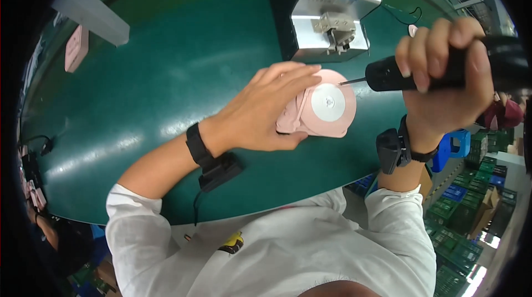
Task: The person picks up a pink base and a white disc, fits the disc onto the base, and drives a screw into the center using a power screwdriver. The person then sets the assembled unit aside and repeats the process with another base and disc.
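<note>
A pink device shaped like a small record player, with a white round disc in its middle, lies on the green table. My left hand is wrapped over its left side, fingers along the far edge and thumb at the near edge. In my right hand is a black electric screwdriver, held sideways with its thin bit pointing left. The tip of the bit appears over the far right part of the pink device, close to the white disc. Whether it touches the surface I cannot tell.
Beyond the pink device stands a silver and black machine with a metal mechanism on its front. A grey post rises at the far left, beside a pink box-like part. Green crates stand beyond the table at the right.
</note>
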{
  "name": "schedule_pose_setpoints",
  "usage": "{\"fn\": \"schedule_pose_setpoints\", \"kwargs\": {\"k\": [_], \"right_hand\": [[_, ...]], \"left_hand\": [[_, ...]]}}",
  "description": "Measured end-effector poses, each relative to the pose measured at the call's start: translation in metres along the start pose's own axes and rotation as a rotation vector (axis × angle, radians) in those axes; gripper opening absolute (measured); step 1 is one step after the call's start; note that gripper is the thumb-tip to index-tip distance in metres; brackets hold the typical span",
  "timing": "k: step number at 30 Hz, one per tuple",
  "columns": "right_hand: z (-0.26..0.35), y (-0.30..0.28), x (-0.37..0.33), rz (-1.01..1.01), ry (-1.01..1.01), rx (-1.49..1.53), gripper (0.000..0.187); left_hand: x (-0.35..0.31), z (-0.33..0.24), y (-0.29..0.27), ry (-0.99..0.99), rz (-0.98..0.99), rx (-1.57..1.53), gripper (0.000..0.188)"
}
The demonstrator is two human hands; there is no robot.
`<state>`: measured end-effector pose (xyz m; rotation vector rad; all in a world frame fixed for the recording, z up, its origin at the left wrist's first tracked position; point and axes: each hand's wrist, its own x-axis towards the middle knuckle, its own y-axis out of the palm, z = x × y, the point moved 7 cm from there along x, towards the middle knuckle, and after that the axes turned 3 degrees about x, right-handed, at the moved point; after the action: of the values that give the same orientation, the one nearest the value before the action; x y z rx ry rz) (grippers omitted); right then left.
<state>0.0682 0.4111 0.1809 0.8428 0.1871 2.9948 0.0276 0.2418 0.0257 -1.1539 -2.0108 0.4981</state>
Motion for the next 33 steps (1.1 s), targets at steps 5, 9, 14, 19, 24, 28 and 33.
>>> {"fn": "schedule_pose_setpoints", "kwargs": {"k": [5,9,14,19,24,28,33], "right_hand": [[-0.005,0.006,-0.021,0.097,0.006,0.045,0.028],[-0.014,0.006,-0.026,0.118,0.004,0.03,0.03],[-0.015,0.003,-0.027,0.123,0.01,-0.013,0.03],[-0.014,-0.003,-0.032,0.025,0.045,-0.072,0.03],[-0.009,-0.003,-0.043,-0.054,0.076,-0.112,0.03],[-0.01,0.005,-0.041,0.007,0.077,-0.148,0.03],[-0.015,0.009,-0.033,0.07,0.075,-0.144,0.028]], "left_hand": [[0.001,0.0,0.003,0.008,-0.001,-0.014,0.092],[0.002,0.002,0.005,-0.02,-0.013,0.004,0.085],[0.004,0.002,0.006,-0.015,-0.024,0.005,0.085],[0.004,0.002,0.005,-0.021,-0.014,0.009,0.084],[0.004,0.002,0.006,-0.015,-0.013,0.012,0.084],[0.003,0.001,0.006,-0.011,-0.02,0.006,0.083],[-0.001,0.001,0.006,-0.013,-0.017,-0.002,0.083]]}}
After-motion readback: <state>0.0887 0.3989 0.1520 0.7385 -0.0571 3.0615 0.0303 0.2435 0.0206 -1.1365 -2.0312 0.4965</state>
